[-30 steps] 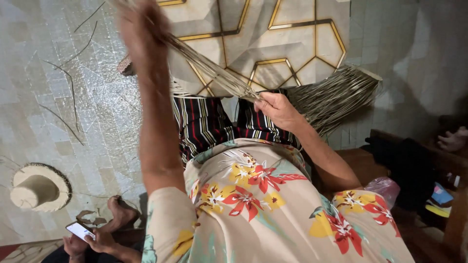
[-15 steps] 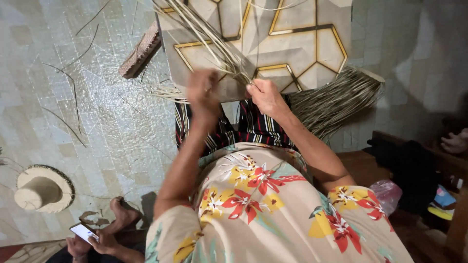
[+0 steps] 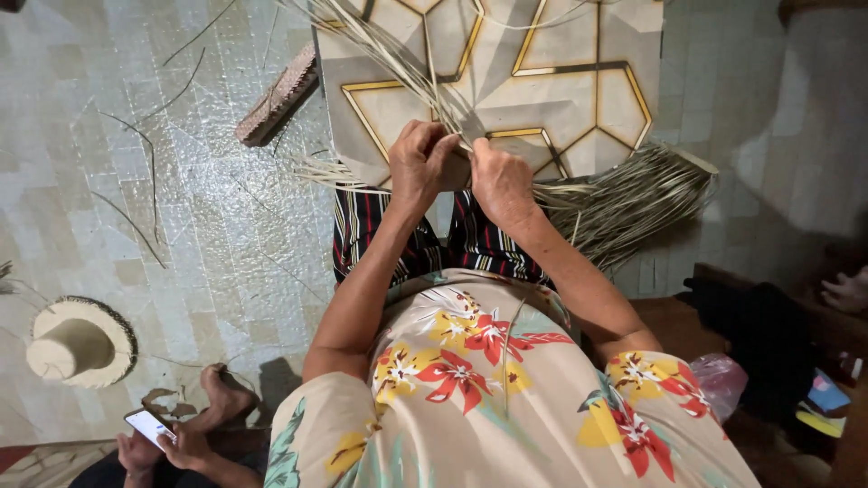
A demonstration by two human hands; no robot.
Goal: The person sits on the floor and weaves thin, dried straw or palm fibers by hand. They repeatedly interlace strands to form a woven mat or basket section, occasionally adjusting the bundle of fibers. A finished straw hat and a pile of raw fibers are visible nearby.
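My left hand (image 3: 421,164) and my right hand (image 3: 500,181) meet in front of me, both closed on thin dry straw strips (image 3: 398,56) that run up and away to the upper left. A thick bundle of the same straw (image 3: 633,199) lies on the floor to the right of my right hand. I wear a floral top and a striped skirt (image 3: 479,239). A patterned board with gold lines (image 3: 551,81) lies under the strips.
A woven straw hat (image 3: 77,343) sits on the tiled floor at the left. Another person at the bottom left holds a phone (image 3: 147,425), a bare foot beside it. A brush-like block (image 3: 276,95) lies upper left. Loose strands are scattered on the floor.
My left hand has come down from high at the upper left to meet my right hand at the strips. My right hand has hardly moved.
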